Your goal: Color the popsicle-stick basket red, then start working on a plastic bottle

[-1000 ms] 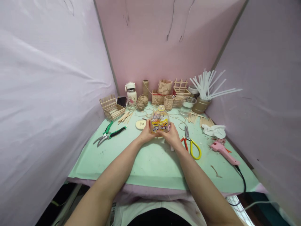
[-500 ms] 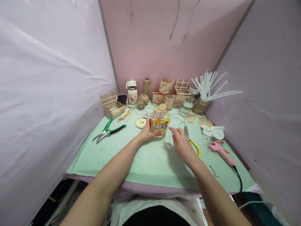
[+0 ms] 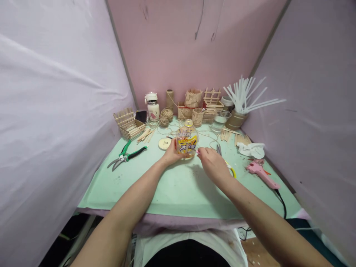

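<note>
A clear plastic drink bottle [image 3: 183, 134] without a cap stands at the middle of the table, its printed label yellow, white and purple. My left hand [image 3: 171, 152] is wrapped round its left side. Close to the bottle's lower right side is my right hand [image 3: 213, 160], with thumb and fingers pinched together. A small pinkish bit shows at those fingertips, too small to name. Partly behind my right hand lie yellow-handled scissors [image 3: 231, 170]. A round pale lid [image 3: 164, 144] lies just behind my left hand.
Green-handled pruning shears [image 3: 126, 155] lie at left, a pink glue gun [image 3: 261, 174] with its cord at right. Along the back stand a stick basket [image 3: 128, 124], a white flask [image 3: 152, 109], twine balls [image 3: 166, 115], a water bowl [image 3: 219, 121] and white glue sticks [image 3: 244, 96].
My right hand has moved left to the bottle, and its fingers have come together. The label's lettering looks different, as if the bottle has turned. The whole view has shifted slightly.
</note>
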Motion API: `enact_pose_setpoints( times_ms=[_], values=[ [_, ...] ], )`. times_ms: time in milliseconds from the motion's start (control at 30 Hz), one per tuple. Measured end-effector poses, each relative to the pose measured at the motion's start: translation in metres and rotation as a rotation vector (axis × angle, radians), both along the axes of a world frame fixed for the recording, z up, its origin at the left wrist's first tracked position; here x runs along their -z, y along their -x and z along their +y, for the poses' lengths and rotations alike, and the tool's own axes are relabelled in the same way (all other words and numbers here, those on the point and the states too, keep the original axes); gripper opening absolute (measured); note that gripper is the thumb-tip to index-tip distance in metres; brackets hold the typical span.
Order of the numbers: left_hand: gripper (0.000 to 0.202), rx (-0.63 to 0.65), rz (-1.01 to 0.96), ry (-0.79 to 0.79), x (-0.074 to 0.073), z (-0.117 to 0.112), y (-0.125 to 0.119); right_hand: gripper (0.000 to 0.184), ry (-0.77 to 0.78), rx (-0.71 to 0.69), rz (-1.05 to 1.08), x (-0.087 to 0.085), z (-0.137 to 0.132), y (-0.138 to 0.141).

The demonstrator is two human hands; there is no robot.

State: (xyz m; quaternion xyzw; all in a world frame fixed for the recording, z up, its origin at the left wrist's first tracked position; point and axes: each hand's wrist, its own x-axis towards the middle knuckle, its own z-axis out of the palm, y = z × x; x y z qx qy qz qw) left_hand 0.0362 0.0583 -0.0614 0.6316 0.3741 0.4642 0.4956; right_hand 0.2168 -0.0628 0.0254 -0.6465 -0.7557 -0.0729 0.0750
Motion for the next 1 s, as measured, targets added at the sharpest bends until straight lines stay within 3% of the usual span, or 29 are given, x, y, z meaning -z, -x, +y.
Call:
enact_pose_setpoints(
  times_ms=[400, 1000],
  values=[
    [0.093, 0.018, -0.029, 0.027, 0.002, 0.001, 0.0, 0.025, -0.035, 0.004, 0.017, -0.001, 0.008, 0.007],
    [0.093, 0.015, -0.04, 0.002, 0.001, 0.001, -0.001, 0.025, -0.011, -0.019, -0.041, -0.011, 0.009, 0.006]
  ],
)
